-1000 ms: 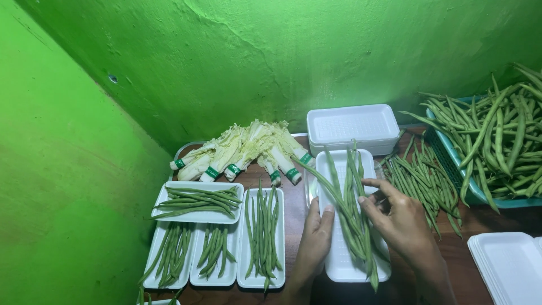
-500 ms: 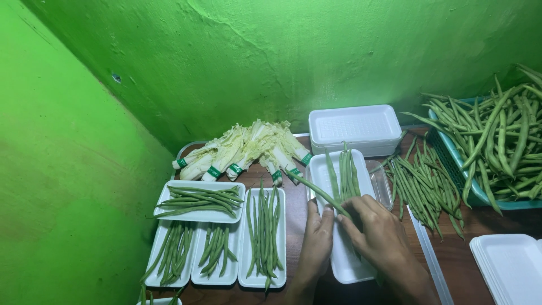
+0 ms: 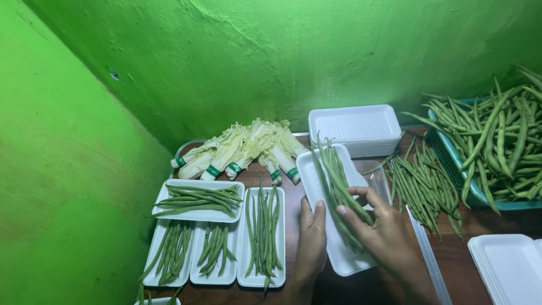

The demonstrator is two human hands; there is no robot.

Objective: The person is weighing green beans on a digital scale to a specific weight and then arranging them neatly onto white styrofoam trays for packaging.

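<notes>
A white foam tray [image 3: 316, 169] lies lengthwise before me on the brown table, with a bunch of green beans [image 3: 333, 175] along it. My left hand [image 3: 311, 240] holds the tray's left edge, thumb on top. My right hand [image 3: 384, 234] rests over the near end of the beans, fingers curled around the bunch. The tray's near end is partly hidden under my hands.
Several filled bean trays [image 3: 214, 262] sit at the left. Banded cabbage bundles [image 3: 243, 149] lie behind them. A stack of empty trays [image 3: 354, 129] stands at the back, another [image 3: 505, 268] at the right. Loose beans [image 3: 423, 186] and a teal basket of beans [image 3: 499, 141] fill the right.
My right hand slid down from the middle of the bunch toward its near end, and the beans now lie gathered straighter on the tray. The left hand stayed on the tray's edge.
</notes>
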